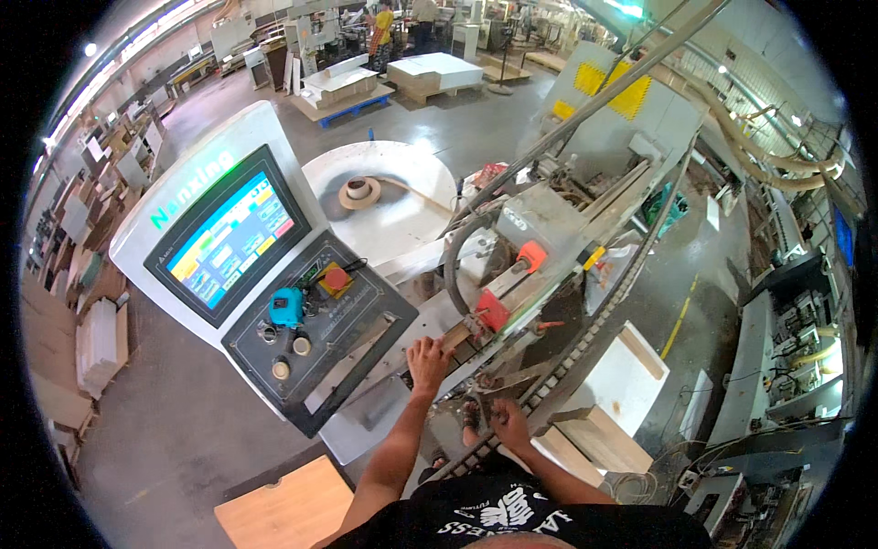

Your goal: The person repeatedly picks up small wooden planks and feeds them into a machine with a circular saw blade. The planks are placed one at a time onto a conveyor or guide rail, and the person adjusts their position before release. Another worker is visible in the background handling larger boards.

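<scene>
My left hand lies on the metal edge of a machine, just right of a tilted control console. Its fingers are stretched out and the palm faces down. My right hand is lower and further right, close in front of my body, beside a dark segmented track. Its fingers are curled in, and whatever may be inside them is hidden. The console carries a lit touch screen, a red push button, a turquoise device and several knobs.
A round white table with a brown roll stands behind the console. Red-orange parts sit on the machine rail. White boards lean at the right, a wooden panel is at lower left, and stacked panels stand far back.
</scene>
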### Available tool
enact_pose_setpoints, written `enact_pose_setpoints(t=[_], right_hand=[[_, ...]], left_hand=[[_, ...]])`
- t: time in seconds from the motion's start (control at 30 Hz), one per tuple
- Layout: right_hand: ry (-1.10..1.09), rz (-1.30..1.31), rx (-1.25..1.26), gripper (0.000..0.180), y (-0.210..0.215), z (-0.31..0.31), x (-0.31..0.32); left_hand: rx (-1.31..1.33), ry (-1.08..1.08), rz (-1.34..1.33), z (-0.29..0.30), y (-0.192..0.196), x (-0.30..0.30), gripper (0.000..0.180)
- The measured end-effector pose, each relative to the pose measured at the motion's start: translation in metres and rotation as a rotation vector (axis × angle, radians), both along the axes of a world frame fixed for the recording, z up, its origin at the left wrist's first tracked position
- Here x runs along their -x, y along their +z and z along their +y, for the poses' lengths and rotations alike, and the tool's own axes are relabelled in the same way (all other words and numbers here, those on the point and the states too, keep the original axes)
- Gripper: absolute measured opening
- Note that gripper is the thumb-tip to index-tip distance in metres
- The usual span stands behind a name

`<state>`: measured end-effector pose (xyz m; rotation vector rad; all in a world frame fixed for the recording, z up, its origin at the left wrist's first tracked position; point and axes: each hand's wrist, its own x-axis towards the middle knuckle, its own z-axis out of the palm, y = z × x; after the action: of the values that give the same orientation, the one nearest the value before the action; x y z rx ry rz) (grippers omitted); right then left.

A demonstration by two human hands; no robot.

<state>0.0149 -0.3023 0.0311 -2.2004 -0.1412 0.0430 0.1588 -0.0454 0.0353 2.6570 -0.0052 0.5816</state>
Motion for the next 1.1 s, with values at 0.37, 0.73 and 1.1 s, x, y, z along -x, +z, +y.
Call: enact_pose_setpoints(t=[0.37,0.73,1.1], right_hand=[[-0.267,0.37,0.687,0.077,-0.014,-0.147,0.157],[-0.364,0.382,0.814,0.06,-0.053,-0.195,0.132],[0.057,0.034,0.707,0.048,0.089,-0.069,0.089]], left_hand=[[0.079,-0.063,-0.105,0.001,-0.01,0.077,0.021],[0.288,-0.289,-0.181,-0.054,0.043,0.129,0.021],[-0.047,-0.917,0.141,-0.116,0.017,0.173,0.067]])
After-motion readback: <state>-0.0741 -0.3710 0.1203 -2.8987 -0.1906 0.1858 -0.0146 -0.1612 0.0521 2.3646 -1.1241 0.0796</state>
